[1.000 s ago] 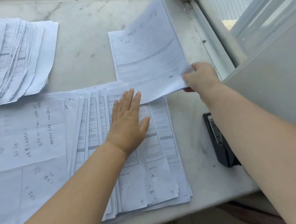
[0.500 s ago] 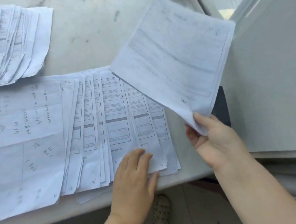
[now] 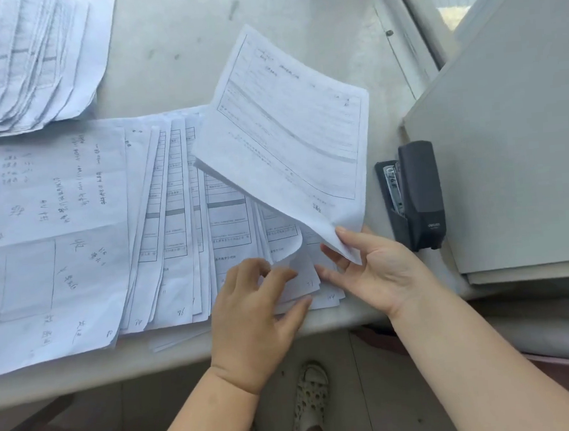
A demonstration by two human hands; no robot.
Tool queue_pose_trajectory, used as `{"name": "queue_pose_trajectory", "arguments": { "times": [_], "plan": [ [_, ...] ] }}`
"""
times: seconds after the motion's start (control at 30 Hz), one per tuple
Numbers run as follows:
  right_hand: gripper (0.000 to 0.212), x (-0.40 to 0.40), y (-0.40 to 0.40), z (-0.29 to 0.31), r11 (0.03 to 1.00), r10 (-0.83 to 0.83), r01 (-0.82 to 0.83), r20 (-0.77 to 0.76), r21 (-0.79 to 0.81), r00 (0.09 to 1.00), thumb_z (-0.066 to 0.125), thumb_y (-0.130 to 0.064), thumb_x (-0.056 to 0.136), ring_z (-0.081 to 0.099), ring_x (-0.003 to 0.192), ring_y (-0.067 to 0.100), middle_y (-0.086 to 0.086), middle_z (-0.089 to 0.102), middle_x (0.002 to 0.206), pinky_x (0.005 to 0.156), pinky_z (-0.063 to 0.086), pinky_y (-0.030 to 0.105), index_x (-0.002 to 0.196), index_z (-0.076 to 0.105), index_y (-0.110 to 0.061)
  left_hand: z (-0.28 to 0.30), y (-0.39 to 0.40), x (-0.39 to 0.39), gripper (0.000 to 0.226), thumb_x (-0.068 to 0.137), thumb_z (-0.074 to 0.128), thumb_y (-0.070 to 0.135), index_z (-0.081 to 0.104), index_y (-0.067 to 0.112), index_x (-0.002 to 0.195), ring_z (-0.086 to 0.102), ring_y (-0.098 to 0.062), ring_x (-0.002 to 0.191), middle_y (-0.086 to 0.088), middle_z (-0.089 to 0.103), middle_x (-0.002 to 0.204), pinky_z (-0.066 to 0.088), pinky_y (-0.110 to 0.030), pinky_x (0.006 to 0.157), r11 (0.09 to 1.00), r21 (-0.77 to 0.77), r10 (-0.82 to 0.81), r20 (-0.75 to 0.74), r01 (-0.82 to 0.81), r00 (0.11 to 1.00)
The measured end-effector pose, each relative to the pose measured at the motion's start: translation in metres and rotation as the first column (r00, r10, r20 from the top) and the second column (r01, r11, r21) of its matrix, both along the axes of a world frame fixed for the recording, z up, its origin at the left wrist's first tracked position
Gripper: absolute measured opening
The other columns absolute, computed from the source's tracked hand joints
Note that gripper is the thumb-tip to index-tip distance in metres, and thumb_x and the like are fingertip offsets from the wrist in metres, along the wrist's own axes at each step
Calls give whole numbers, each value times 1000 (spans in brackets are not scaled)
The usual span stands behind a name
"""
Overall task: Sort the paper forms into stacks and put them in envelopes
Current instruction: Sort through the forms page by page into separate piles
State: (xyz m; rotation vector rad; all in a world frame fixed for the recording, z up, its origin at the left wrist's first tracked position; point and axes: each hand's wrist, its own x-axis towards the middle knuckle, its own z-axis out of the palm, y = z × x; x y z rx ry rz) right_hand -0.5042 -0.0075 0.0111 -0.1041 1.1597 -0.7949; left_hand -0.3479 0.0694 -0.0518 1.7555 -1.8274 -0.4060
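The right hand (image 3: 374, 269) pinches the near corner of a lifted form (image 3: 291, 140), its long axis slanting up and away from the fingers. The left hand (image 3: 253, 321), just beside it, grips the curled corner of the fanned forms (image 3: 189, 222) underneath.

Left hand (image 3: 254, 313): palm down, fingers curled, pinching a sheet corner, left of the stapler (image 3: 415, 195).
Right hand (image 3: 374, 264): palm up, thumb clamping lifted sheets, beside the stapler.

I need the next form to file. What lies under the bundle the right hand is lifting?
Under the lifted bundle lie fanned printed forms, the left hand curling one corner. Their upper parts are covered.
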Motion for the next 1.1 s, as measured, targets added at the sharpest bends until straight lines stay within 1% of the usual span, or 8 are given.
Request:
{"name": "queue_pose_trajectory", "arguments": {
  "times": [0.13, 0.3, 0.43, 0.57, 0.63, 0.7, 0.9, 1.1],
  "plan": [
    [20, 1, -3, -4, 1000, 6, -6, 21, -1, 1000, 52, 0, 94, 68, 58, 14, 1, 70, 71, 82, 53, 49, 95, 65, -15, -4, -3, -1, 24, 81, 59, 40, 69, 20, 89, 47, -19, 84, 0, 54, 90, 36, -25, 67, 999, -35, -5, 63, 7, 998],
    [21, -2, -4, -8, 1000, 12, -12, 15, -7, 1000, 51, -1, 94, 69, 59, 13, -1, 72, 72, 88, 50, 51, 96, 64, -18, 1, -3, 2, 25, 88, 50, 33, 69, 17, 81, 47, -14, 75, 5, 49, 73, 33, -21, 61, 999, 14, 43, -91, -42, 995],
    [22, -3, -5, -11, 1000, -1, 1, 48, -4, 999, 50, 1, 94, 69, 57, 14, 1, 72, 70, 76, 56, 48, 96, 64, -16, 4, -6, 6, 30, 91, 46, 37, 67, 19, 80, 46, -9, 67, 11, 40, 67, 33, -21, 57, 992, 93, 102, -224, -83, 969],
    [18, -5, -6, -13, 1000, -7, 7, 57, 1, 998, 52, 1, 93, 69, 58, 15, 4, 71, 71, 73, 57, 50, 96, 63, -13, 6, -6, 1, 8, 87, 51, 30, 56, 28, 93, 45, -11, 62, 12, 44, 63, 32, -21, 52, 975, 71, 222, -212, -211, 952],
    [17, -5, -6, -14, 1000, -6, 6, 51, 0, 999, 53, 0, 93, 69, 59, 16, 5, 70, 73, 75, 58, 49, 95, 64, -13, 7, -5, -2, 23, 85, 54, 19, 49, 31, 104, 46, -12, 61, 14, 44, 64, 32, -19, 51, 968, 59, 252, -239, -245, 938],
    [18, -4, -6, -13, 1000, 4, -4, 45, -10, 999, 53, 0, 93, 69, 59, 15, 4, 71, 73, 75, 58, 49, 95, 64, -13, 6, -4, -3, 33, 83, 52, 8, 53, 28, 110, 51, -14, 69, 11, 52, 80, 38, -23, 56, 987, -17, 155, -207, -162, 966],
    [22, -1, -6, -11, 997, 43, -39, 66, -61, 997, 50, 0, 95, 70, 61, 14, 1, 71, 70, 77, 55, 51, 89, 64, -15, -11, 1, -3, 22, 81, 60, 36, 71, 18, 87, 48, -22, 83, -3, 53, 96, 39, -28, 68, 997, -77, 34, 65, -29, 997],
    [19, -9, -11, -14, 996, -25, 22, -27, -86, 999, 54, -3, 94, 67, 78, 18, 0, 72, 85, 90, 52, 53, 98, 64, -18, 5, -1, 3, 18, 82, 55, 35, 57, 21, 70, 44, -1, 67, 13, 45, 61, 32, -4, 64, 935, 45, 344, -370, -353, 863]
  ]
}}
